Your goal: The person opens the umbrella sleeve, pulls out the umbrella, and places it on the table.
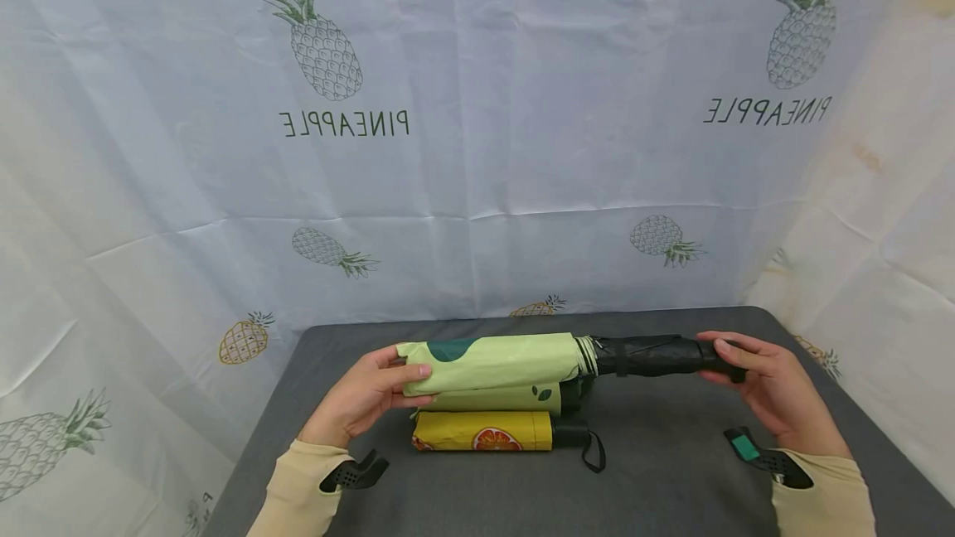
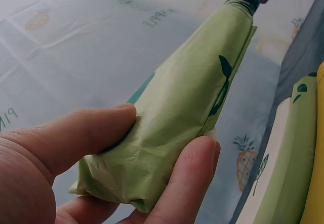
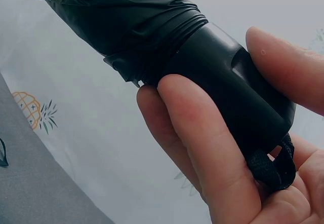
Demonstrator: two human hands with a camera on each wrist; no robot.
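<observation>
A folded umbrella [image 1: 515, 359] is held level in both hands, its light green canopy [image 2: 177, 97] marked with dark green shapes. Its right part is a black section that ends in a black handle [image 3: 228, 82] with a wrist strap [image 3: 271, 171]. My left hand [image 1: 361, 396] pinches the green end between thumb and fingers. At the other end, my right hand [image 1: 776, 392] grips the handle. Just below it in the head view, a second light green umbrella [image 1: 485, 400] lies partly hidden behind the held one. In front lies a yellow umbrella [image 1: 448, 431] with an orange-slice print.
All this is over a dark grey table [image 1: 656, 471]. A white curtain [image 1: 477, 147] printed with pineapples hangs behind it and along both sides. The yellow umbrella's black strap loop [image 1: 594, 454] lies on the tabletop.
</observation>
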